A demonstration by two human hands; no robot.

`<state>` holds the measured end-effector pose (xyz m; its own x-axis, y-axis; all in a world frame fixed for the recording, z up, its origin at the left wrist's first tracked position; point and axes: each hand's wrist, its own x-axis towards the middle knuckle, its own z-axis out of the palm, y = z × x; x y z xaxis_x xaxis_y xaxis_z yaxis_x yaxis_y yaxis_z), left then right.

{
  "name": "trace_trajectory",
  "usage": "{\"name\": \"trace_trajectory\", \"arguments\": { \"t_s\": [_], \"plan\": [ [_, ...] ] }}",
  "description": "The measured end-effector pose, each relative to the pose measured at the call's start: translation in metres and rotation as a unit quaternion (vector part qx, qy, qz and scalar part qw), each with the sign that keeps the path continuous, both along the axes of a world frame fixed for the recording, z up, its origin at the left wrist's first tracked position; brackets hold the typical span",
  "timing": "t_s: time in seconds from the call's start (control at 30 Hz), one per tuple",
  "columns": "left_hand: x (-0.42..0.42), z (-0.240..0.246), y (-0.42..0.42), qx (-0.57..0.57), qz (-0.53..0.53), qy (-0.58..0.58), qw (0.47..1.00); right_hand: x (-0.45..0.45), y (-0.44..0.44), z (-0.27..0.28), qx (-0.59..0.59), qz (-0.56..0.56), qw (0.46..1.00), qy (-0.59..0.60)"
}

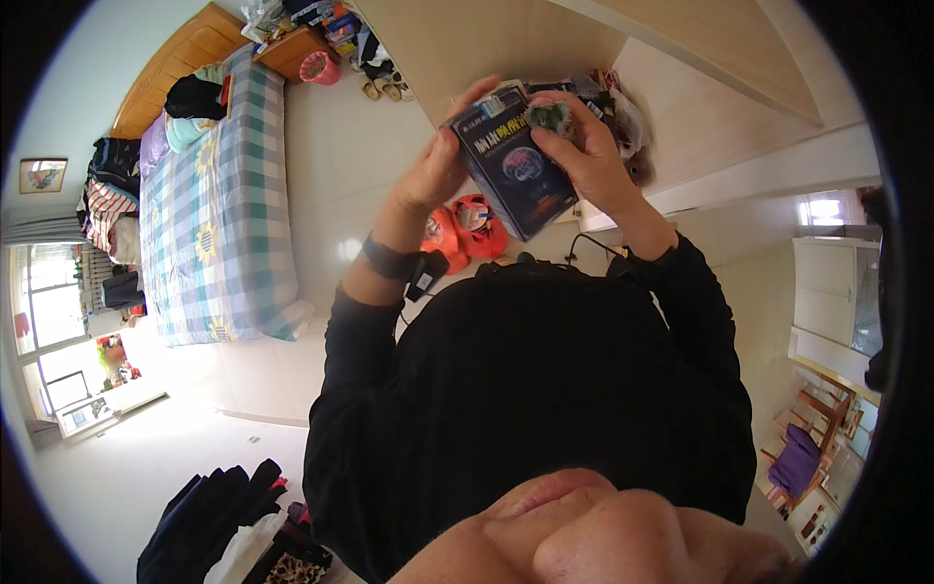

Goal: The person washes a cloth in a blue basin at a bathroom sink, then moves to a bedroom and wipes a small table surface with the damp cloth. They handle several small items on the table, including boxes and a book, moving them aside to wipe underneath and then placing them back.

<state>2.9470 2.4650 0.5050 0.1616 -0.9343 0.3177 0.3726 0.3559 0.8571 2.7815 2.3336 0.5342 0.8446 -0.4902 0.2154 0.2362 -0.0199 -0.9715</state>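
My left hand [443, 164] grips a dark box [522, 171] along its left side and top. The box bears writing and a picture of a brain, and it is tilted in front of my chest. At the box's upper right, my right hand [584, 150] pinches a crumpled grey-green and pink cloth [551, 118], which touches the box. Something flat lies at the box's top edge, between it and my left fingers; I cannot tell what it is. Below the box, red plastic bags [478, 225] stand on the floor.
Ahead is an open wooden cabinet [700, 109] with various things [620, 117] heaped inside. A bed with a checked cover [219, 219] stands to the left. Beyond it are a pink bin [319, 68] and shoes [387, 87]. Dark clothes [211, 511] lie at the lower left.
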Motion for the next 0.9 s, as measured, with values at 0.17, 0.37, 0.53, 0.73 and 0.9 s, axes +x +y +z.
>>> {"name": "trace_trajectory", "arguments": {
  "t_s": [0.17, 0.37, 0.53, 0.73, 0.9],
  "plan": [
    [-0.028, -0.003, -0.002, 0.041, -0.019, 0.280, 0.959, 0.021, 0.007, 0.011, -0.430, -0.182, 0.884, -0.020],
    [-0.030, -0.001, 0.001, 0.067, 0.047, 0.291, 0.953, 0.040, 0.008, 0.028, -0.498, -0.021, 0.864, -0.074],
    [-0.004, -0.004, -0.002, -0.005, 0.025, 0.331, 0.943, 0.026, 0.045, 0.009, -0.588, 0.088, 0.796, -0.113],
    [-0.007, -0.006, 0.007, 0.054, 0.107, 0.334, 0.935, 0.015, 0.045, 0.006, -0.686, 0.077, 0.716, -0.104],
    [-0.012, 0.002, 0.009, 0.014, 0.050, 0.329, 0.943, 0.012, 0.036, 0.013, -0.571, 0.019, 0.806, -0.158]
  ]
}}
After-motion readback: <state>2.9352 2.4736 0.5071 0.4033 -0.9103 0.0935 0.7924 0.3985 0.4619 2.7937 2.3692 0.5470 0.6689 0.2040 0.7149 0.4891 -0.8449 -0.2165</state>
